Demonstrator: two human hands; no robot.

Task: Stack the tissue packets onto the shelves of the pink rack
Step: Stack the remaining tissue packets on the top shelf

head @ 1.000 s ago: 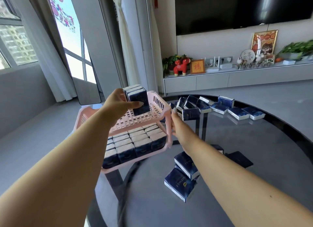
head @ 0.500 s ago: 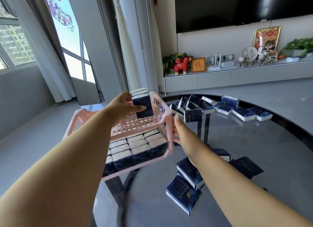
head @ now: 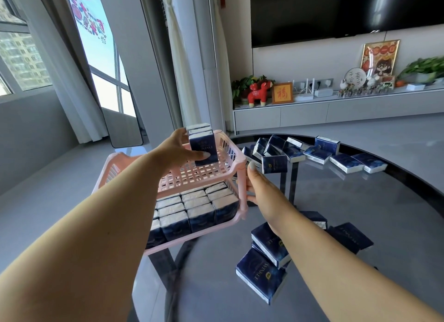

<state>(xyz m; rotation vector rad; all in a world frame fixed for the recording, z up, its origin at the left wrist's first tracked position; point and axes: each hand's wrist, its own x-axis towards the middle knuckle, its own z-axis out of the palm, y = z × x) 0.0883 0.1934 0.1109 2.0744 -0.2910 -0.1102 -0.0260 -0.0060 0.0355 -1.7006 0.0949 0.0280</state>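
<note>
My left grip [head: 176,151] clasps tissue packets [head: 201,145], backs hidden; right grip [head: 255,185] clamps pink rack [head: 241,175] post; rack now nearer.

A home living room: a big wall-mounted television [head: 346,12] hangs over a low media cabinet [head: 336,110] with a framed picture [head: 380,55], potted plants [head: 242,86], and curtained windows [head: 69,81].
</note>
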